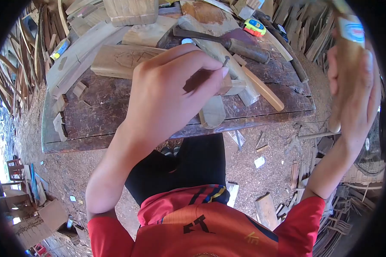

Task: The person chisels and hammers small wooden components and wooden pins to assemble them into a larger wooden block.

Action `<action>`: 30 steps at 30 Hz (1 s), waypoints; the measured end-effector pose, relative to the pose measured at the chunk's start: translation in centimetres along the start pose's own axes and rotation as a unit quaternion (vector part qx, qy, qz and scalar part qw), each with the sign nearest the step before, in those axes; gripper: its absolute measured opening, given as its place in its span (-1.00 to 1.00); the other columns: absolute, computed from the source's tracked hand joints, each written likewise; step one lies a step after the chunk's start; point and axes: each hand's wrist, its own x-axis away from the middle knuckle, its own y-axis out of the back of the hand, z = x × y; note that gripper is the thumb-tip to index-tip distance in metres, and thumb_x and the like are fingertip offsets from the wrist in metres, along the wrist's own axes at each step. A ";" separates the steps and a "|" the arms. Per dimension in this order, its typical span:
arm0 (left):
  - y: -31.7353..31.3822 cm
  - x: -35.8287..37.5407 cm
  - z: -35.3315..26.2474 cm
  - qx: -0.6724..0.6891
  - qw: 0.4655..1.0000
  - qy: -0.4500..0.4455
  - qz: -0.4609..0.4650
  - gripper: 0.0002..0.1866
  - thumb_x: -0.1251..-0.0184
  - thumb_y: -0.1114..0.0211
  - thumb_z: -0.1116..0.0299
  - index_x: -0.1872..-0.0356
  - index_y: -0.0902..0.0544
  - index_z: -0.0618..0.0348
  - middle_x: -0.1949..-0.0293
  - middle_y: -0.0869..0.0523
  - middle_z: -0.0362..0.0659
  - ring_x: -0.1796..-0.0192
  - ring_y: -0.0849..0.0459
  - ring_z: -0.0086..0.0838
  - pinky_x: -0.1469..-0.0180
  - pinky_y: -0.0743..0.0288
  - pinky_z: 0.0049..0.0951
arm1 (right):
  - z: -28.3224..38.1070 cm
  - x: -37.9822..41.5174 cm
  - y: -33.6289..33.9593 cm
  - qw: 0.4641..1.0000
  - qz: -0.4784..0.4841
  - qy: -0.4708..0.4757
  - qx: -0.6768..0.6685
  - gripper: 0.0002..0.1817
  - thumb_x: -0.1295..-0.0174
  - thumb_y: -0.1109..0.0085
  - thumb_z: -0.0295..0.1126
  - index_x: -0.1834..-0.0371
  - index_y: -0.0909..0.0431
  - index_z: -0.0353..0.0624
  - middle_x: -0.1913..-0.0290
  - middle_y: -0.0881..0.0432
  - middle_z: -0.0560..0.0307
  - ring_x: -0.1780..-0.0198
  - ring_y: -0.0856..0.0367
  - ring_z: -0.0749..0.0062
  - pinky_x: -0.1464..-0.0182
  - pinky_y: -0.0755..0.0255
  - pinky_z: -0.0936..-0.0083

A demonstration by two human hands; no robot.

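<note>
My left hand (171, 90) is over the workbench, with thumb and forefinger pinched on a small nail (227, 61) that stands roughly upright. Just below the nail lies a small wood block (233, 87), partly hidden by the fingers. My right hand (358, 85) is raised at the right, wrapped round the wooden handle of a hammer (351, 64) with a blue and white label. The hammer's head is blurred and cut off at the top edge.
On the dark wooden bench (98, 103) lie a chisel (244, 48), a yellow tape measure (254, 27), an orange-brown wood strip (263, 90) and several timber pieces. A larger wood block (131, 10) stands at the back. Scraps lie on the floor.
</note>
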 end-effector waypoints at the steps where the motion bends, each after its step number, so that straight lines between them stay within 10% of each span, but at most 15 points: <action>1: 0.0 -0.1 0.0 0.007 1.000 0.004 -0.001 -0.91 -0.26 -0.53 0.53 0.26 -0.80 0.32 0.31 -0.82 -0.10 0.24 -0.81 -0.44 0.13 -0.63 -0.51 | 0.1 0.0 -0.4 0.999 -0.029 0.006 -0.016 -0.41 -0.70 0.28 0.05 -0.37 -0.48 -0.22 0.33 -0.61 0.24 0.47 -0.42 0.70 0.45 -0.27 0.71; 6: 0.0 -0.2 0.1 -0.004 1.000 -0.028 -0.004 -0.90 -0.26 -0.54 0.54 0.26 -0.80 0.31 0.31 -0.83 -0.10 0.25 -0.81 -0.44 0.15 -0.62 -0.52 | 0.3 0.7 -1.3 0.963 0.204 0.126 0.124 -0.44 -0.68 0.26 0.08 -0.24 -0.55 -0.16 0.39 -0.57 0.26 0.49 -0.42 0.68 0.45 -0.27 0.69; 13: -0.1 -0.1 0.3 -0.019 0.998 -0.050 -0.013 -0.91 -0.25 -0.53 0.54 0.28 -0.79 0.30 0.31 -0.82 -0.11 0.27 -0.80 -0.45 0.18 -0.62 -0.52 | -3.2 -0.7 2.4 0.999 0.038 0.002 0.027 -0.36 -0.66 0.26 0.18 -0.27 -0.53 -0.19 0.33 -0.53 0.26 0.45 -0.39 0.68 0.40 -0.23 0.68; 20: -0.1 -0.1 0.0 -0.022 0.999 -0.044 -0.011 -0.91 -0.24 -0.54 0.55 0.29 -0.79 0.30 0.31 -0.82 -0.12 0.28 -0.80 -0.45 0.19 -0.62 -0.51 | 1.2 0.7 -1.3 0.966 0.222 0.059 0.121 -0.42 -0.66 0.21 0.09 -0.23 -0.57 -0.19 0.39 -0.55 0.27 0.45 -0.46 0.68 0.44 -0.29 0.63; 27: -0.1 0.1 0.3 -0.027 0.997 -0.066 -0.017 -0.90 -0.24 -0.54 0.56 0.26 -0.80 0.30 0.30 -0.82 -0.12 0.27 -0.80 -0.46 0.18 -0.63 -0.52 | -11.5 -0.7 4.5 0.994 0.005 0.085 0.068 -0.49 -0.68 0.16 0.02 -0.35 -0.48 -0.15 0.24 -0.67 0.12 0.34 -0.64 0.48 0.23 -0.54 0.63; 30: -0.1 0.0 0.3 -0.023 0.998 -0.059 -0.015 -0.90 -0.24 -0.53 0.56 0.26 -0.80 0.30 0.30 -0.82 -0.12 0.27 -0.80 -0.46 0.18 -0.63 -0.52 | -6.2 0.1 2.7 0.965 0.007 0.138 0.222 -0.49 -0.69 0.19 0.04 -0.34 -0.47 -0.14 0.26 -0.63 0.14 0.36 -0.60 0.49 0.30 -0.46 0.64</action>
